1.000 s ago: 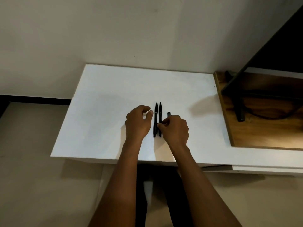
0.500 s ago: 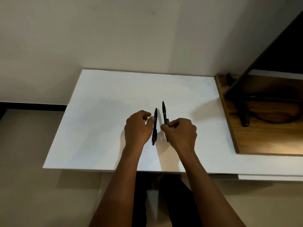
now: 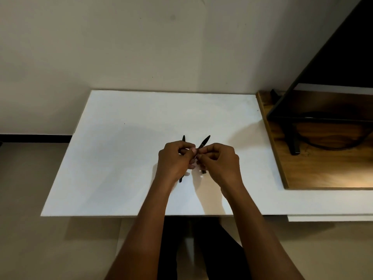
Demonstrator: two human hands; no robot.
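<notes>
Two black pens are over the white table (image 3: 121, 158). One pen (image 3: 183, 138) lies flat, pointing away from me, its middle hidden under my left hand (image 3: 173, 162). The other pen (image 3: 205, 140) is lifted and tilted to the right. My right hand (image 3: 220, 164) grips its lower half with curled fingers. The thumb and fingertips of my left hand meet it at the middle and pinch it. The lower end of this pen (image 3: 204, 171) sticks out below the fingers.
A wooden board (image 3: 314, 170) lies on the table at the right, carrying a black stand (image 3: 292, 144) and a cable (image 3: 331, 146). A dark screen (image 3: 343, 57) leans above it. The wall runs behind the table. My legs are below the front edge.
My right hand lifted its pen and tilted it to the right. My left hand moved over from beside the lying pen and took hold of the lifted one. The view shifted slightly.
</notes>
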